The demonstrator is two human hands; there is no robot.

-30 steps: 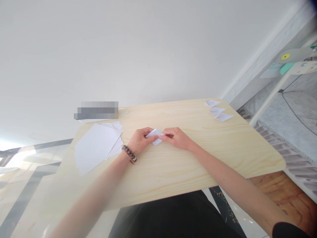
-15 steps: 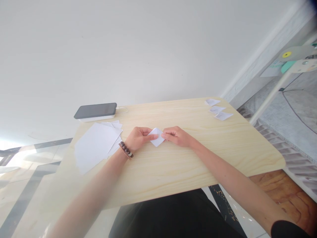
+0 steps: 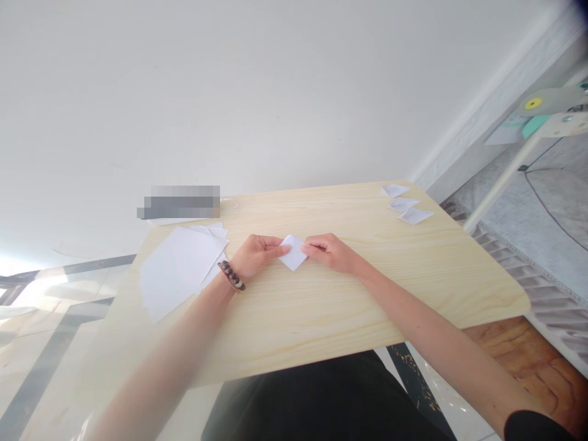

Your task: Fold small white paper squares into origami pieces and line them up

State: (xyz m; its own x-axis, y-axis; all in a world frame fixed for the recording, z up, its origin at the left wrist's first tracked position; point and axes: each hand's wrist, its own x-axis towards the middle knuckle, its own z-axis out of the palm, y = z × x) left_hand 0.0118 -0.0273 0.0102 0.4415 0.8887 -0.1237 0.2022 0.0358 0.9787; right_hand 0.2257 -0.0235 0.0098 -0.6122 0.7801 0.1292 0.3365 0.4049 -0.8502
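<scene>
Between my two hands is a small folded paper point(image 3: 293, 256), white and diamond-shaped, held over the middle of the wooden table point(image 3: 321, 318). My left hand point(image 3: 261, 254), with a beaded bracelet at the wrist, pinches its left corner, thumb on top and fingers behind. On the opposite corner, my right hand point(image 3: 331, 252) grips the paper between thumb and curled fingers. A stack of white paper sheets point(image 3: 177, 269) lies fanned to the left of my left hand. Several small folded paper pieces point(image 3: 416, 215) rest at the far right of the table.
A blurred-out dark device point(image 3: 181, 203) sits at the back left table edge, a white cable behind it. The wall point(image 3: 275, 92) rises behind the table. To the right stands a white metal frame point(image 3: 500, 177) beside grey fabric.
The thumbs have shifted a little on the folded paper, and more of its face shows. Both hands keep hold of it in nearly the same place.
</scene>
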